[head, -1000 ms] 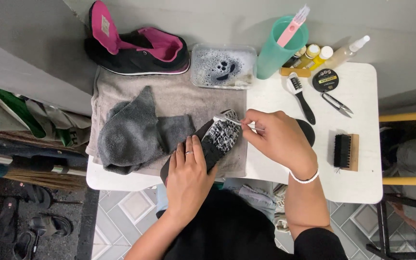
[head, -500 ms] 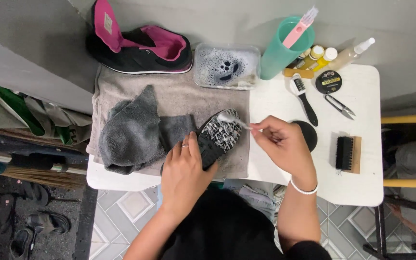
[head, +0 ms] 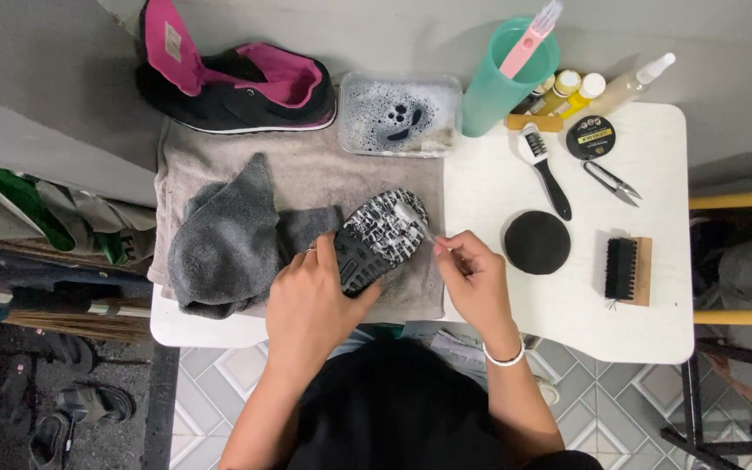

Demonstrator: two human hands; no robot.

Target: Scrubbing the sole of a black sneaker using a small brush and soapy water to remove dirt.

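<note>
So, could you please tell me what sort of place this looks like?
Probably a small shoe-cleaning station: a white table holds a clear tub of soapy water and a wooden-backed black bristle brush, beside a black-and-pink shoe.

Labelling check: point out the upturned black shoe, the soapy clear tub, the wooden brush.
Upturned black shoe (head: 376, 239), head view, treaded sole.
Soapy clear plastic tub (head: 399, 115), head view, foamy water.
Wooden-backed black-bristle brush (head: 627, 270), head view, bristles.

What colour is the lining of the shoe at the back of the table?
Bright pink, on the black shoe, clearest in the head view.
</note>
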